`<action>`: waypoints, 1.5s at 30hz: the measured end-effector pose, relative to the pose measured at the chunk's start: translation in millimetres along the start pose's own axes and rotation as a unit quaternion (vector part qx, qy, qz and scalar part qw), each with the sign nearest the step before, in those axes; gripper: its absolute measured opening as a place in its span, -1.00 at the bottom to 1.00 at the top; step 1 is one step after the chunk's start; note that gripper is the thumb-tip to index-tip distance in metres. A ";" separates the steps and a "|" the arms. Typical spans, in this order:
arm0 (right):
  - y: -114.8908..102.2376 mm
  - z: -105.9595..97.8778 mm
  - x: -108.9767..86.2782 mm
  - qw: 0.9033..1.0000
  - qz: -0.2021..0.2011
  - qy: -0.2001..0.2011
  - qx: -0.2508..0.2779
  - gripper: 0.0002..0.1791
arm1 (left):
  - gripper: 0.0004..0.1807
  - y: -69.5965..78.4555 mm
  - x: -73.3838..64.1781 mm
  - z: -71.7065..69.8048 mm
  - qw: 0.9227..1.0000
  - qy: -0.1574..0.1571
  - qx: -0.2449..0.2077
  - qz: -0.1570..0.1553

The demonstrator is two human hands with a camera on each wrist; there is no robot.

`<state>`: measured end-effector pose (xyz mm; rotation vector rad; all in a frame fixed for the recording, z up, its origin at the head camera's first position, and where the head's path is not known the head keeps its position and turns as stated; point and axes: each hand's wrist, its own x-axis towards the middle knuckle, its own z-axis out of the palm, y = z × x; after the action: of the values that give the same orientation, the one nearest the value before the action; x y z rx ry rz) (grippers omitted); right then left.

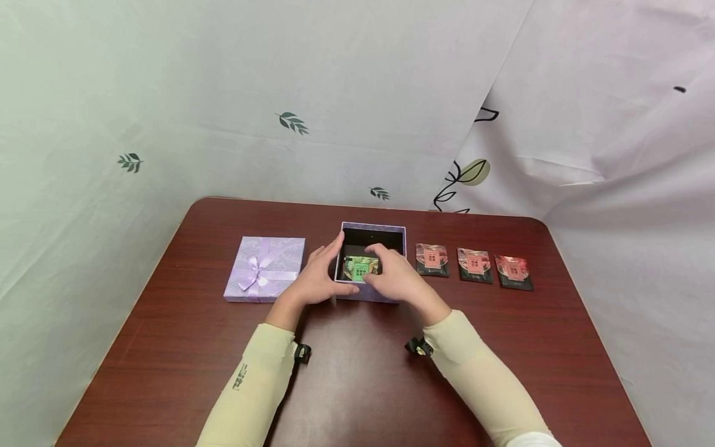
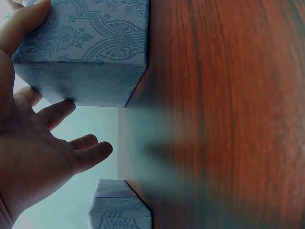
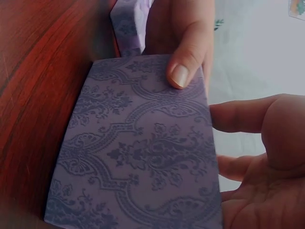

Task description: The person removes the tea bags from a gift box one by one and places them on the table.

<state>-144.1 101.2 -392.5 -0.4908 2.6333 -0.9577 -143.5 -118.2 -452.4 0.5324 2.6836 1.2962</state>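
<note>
Sachet (image 1: pixel 360 269), green and printed, sits inside an open purple gift box (image 1: pixel 365 293) on a dark red wooden table (image 1: pixel 346 372). It lies in the near left part of the box, between the hands: right of the left hand (image 1: pixel 318 276) and left of the right hand (image 1: pixel 401 279). The right hand is nearer, its thumb and index finger parted at the sachet's right edge; whether they pinch it cannot be told. The sachet looks longer from left to right, as does the box, though the near wall may hide its near edge. The left hand grips the box at its near left corner, thumb on the near wall, fingers against the left side. Left of the box lies a lilac lid (image 1: pixel 285 254) with a ribbon bow (image 1: pixel 255 271); to its right, three red sachets (image 1: pixel 475 266) lie in a row.
</note>
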 end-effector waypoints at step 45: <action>-2.1 13.1 33.8 0.995 0.071 -0.066 -0.001 -0.39 | 0.34 0.5 -0.3 0.0 1.000 -0.004 -0.003 0.004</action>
<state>-168.9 78.5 -406.0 -0.3496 2.5123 -0.8480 -143.2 -118.0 -452.1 0.5481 2.6718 1.3019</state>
